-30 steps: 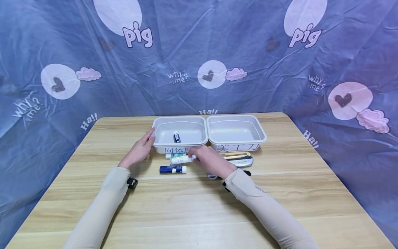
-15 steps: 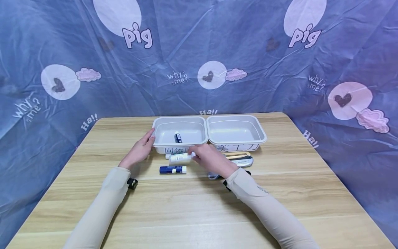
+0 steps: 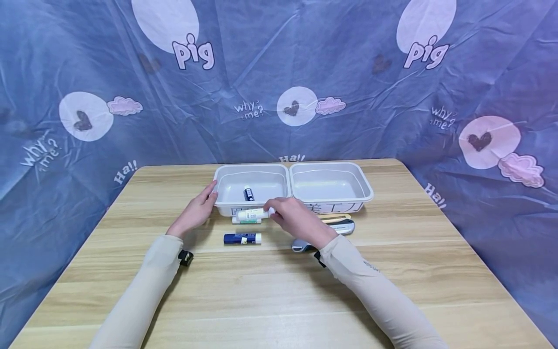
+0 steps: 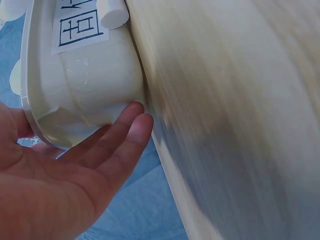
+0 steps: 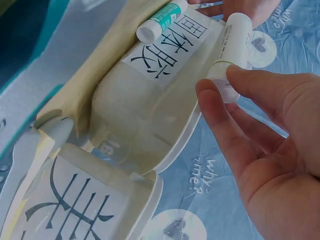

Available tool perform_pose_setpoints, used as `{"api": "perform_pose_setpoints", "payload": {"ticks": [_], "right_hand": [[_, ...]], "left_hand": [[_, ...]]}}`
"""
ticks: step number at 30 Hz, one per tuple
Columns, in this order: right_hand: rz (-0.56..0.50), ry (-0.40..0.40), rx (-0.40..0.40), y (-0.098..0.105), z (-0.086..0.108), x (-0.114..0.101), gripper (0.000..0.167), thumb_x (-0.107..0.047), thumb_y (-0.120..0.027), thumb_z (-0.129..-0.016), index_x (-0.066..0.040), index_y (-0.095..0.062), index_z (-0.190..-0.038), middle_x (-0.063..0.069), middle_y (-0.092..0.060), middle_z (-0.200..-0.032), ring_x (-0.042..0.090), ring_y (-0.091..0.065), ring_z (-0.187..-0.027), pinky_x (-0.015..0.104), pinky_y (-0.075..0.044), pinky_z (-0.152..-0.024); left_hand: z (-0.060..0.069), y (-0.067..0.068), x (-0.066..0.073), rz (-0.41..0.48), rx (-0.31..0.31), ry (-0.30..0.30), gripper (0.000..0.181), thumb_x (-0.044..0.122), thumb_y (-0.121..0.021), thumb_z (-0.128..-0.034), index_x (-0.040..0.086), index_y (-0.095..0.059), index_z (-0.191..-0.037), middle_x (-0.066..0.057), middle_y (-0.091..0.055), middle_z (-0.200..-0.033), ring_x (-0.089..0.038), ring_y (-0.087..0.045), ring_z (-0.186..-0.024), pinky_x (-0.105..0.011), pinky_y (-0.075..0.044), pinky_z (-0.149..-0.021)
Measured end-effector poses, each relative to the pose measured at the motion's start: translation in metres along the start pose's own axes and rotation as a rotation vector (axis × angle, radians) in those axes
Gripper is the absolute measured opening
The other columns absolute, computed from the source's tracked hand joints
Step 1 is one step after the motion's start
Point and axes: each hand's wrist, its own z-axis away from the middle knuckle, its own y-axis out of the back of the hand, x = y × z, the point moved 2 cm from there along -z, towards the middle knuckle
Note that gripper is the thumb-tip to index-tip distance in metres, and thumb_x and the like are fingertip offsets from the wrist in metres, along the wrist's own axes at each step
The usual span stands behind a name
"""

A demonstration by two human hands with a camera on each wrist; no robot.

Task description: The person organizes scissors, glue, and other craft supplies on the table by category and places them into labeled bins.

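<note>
In the head view my right hand (image 3: 296,218) pinches a white glue stick (image 3: 253,214) by one end between thumb and fingertips. The stick is held in front of the left white bin (image 3: 224,209), near the height of its rim in the right wrist view. My left hand (image 3: 196,211) touches that bin's left end with fairly straight fingers, as the left wrist view shows. A dark blue glue stick (image 3: 248,194) is inside the bin. On the table in front lie a green-and-white glue stick (image 5: 162,21) and a larger blue glue stick (image 3: 241,238).
A second white bin (image 3: 368,198) adjoins the first on the right. Before it lie a yellow utility knife (image 3: 342,217), a grey utility knife (image 3: 344,227) and a blue-grey one (image 3: 300,245), partly covered by my right hand. A patterned blue cloth hangs behind the table.
My right hand has lifted the white glue stick up and toward the left bin, uncovering more of the green-and-white one. My left hand has stayed at the bin's end.
</note>
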Motion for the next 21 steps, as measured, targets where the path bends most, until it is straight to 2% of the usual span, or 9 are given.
{"api": "perform_pose_setpoints", "payload": {"ticks": [8, 15, 17, 21], "right_hand": [[-0.020, -0.008, 0.037, 0.005, 0.001, 0.000, 0.020, 0.001, -0.069, -0.094, -0.008, -0.072, -0.112, 0.004, -0.076, -0.107, 0.012, -0.069, -0.083, 0.025, -0.058, -0.074], [-0.024, -0.028, 0.042, 0.008, 0.001, 0.004, 0.021, 0.002, -0.070, -0.094, -0.008, -0.072, -0.112, 0.005, -0.076, -0.108, 0.011, -0.067, -0.082, 0.024, -0.058, -0.072], [-0.022, -0.031, 0.052, 0.009, 0.001, 0.006, 0.020, 0.002, -0.070, -0.094, -0.008, -0.071, -0.112, 0.005, -0.076, -0.107, 0.011, -0.066, -0.080, 0.024, -0.057, -0.071], [-0.026, -0.022, 0.082, 0.013, 0.001, 0.007, 0.020, 0.003, -0.070, -0.093, -0.006, -0.072, -0.111, 0.006, -0.076, -0.105, 0.012, -0.066, -0.080, 0.025, -0.058, -0.071]], "left_hand": [[0.002, -0.001, 0.000, 0.007, 0.008, -0.003, 0.059, 0.036, -0.031, -0.1125, 0.012, -0.019, -0.165, -0.025, -0.032, -0.162, -0.042, -0.040, -0.143, -0.057, -0.024, -0.123], [0.002, -0.001, 0.001, 0.008, 0.003, 0.000, 0.059, 0.036, -0.031, -0.1126, 0.013, -0.018, -0.165, -0.022, -0.027, -0.165, -0.041, -0.028, -0.151, -0.056, -0.020, -0.125], [0.002, -0.001, 0.000, 0.011, 0.003, -0.002, 0.058, 0.035, -0.031, -0.1127, 0.013, -0.018, -0.165, -0.022, -0.028, -0.165, -0.042, -0.029, -0.151, -0.056, -0.020, -0.125], [0.002, -0.001, 0.000, 0.010, 0.005, -0.005, 0.058, 0.035, -0.031, -0.1127, 0.013, -0.018, -0.165, -0.023, -0.029, -0.164, -0.041, -0.038, -0.145, -0.056, -0.023, -0.124]]}}
